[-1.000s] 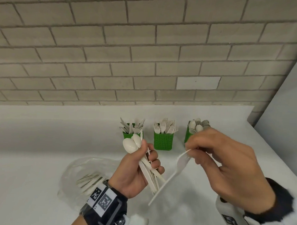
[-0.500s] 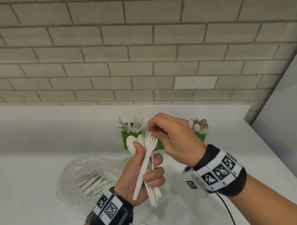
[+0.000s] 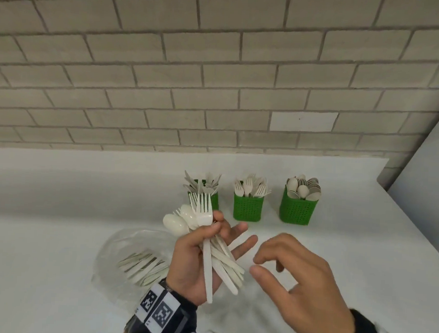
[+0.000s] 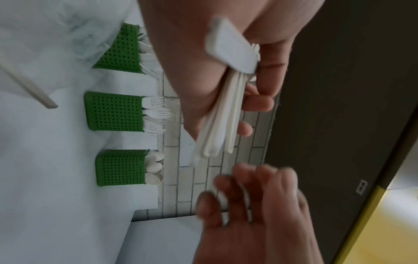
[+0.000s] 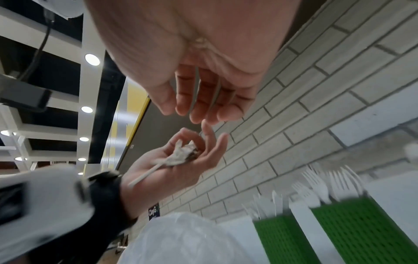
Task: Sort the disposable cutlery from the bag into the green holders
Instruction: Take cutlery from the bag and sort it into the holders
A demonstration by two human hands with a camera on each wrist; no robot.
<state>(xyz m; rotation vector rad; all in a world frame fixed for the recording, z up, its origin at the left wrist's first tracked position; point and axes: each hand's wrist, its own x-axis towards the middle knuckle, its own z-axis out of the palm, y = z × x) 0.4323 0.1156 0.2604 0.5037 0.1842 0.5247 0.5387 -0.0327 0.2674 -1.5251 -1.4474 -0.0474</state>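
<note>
Head view: left hand [image 3: 196,261] grips a mixed bundle of white plastic forks and spoons [image 3: 210,244], while right hand [image 3: 301,278] hovers just beside it, loosely curled, empty.

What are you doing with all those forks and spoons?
Someone is sorting plastic cutlery into three green holders at the back of the white counter: the knife holder, the fork holder and the spoon holder. The left hand grips a mixed bundle of forks and spoons. The right hand is empty, fingers loosely bent, close beside the bundle's handles. More cutlery waits in the clear bag on the counter.
</note>
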